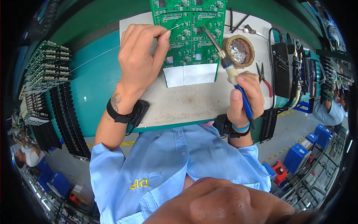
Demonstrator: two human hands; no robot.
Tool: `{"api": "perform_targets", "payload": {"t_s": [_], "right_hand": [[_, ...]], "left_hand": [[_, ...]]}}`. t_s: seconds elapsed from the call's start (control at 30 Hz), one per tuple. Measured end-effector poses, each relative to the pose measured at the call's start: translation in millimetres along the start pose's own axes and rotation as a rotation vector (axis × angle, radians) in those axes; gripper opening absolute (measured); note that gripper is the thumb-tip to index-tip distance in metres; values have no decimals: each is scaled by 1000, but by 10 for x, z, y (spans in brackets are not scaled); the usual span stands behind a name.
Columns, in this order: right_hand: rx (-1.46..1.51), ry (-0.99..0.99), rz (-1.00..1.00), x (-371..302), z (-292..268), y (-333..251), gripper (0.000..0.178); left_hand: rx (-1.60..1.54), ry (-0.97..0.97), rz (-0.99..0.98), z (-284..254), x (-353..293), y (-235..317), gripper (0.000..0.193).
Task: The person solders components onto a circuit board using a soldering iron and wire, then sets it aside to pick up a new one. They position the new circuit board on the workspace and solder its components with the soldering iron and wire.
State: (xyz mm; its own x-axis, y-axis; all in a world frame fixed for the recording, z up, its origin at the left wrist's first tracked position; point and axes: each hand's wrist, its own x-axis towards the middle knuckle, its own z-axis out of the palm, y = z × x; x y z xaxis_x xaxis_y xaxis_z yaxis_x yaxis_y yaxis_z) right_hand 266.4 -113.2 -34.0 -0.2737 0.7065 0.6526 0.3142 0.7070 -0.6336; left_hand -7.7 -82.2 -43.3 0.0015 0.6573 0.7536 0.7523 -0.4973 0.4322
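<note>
A green circuit board panel [179, 52] lies at the far middle of the bench, with two white rectangles along its near edge. My left hand [140, 56] pinches a thin solder wire [176, 27] just over the panel's left part, the wire's end by the board. The rest of the wire trails off to the left across the mat. In my right hand [248, 97] is a soldering iron [232, 72] with a blue handle, its tip pointing up-left over the panel's middle. A round tub [240, 52] holding silvery solder bits stands just right of the iron.
Pliers with red grips [265, 80] lie right of the tub. Black rods [239, 23] rest behind it. Stacked circuit boards [46, 67] and a black slotted rack [67, 115] stand at the left. A dark tool holder [283, 61] sits at the right. Other people are in the background.
</note>
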Motion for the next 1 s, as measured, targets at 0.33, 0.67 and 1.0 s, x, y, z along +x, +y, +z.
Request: {"api": "perform_targets", "payload": {"t_s": [0.33,0.67,1.0], "right_hand": [[-343,15,420,-573,-302,-97,26],[-61,-11,-81,68,-84,-63,27],[15,-12,-60,249,163,-49,27]], "left_hand": [[23,-5,37,-23,-6,-23,12],[7,0,21,-28,-18,-16,12],[7,5,-1,-58,-8,-46,13]]}}
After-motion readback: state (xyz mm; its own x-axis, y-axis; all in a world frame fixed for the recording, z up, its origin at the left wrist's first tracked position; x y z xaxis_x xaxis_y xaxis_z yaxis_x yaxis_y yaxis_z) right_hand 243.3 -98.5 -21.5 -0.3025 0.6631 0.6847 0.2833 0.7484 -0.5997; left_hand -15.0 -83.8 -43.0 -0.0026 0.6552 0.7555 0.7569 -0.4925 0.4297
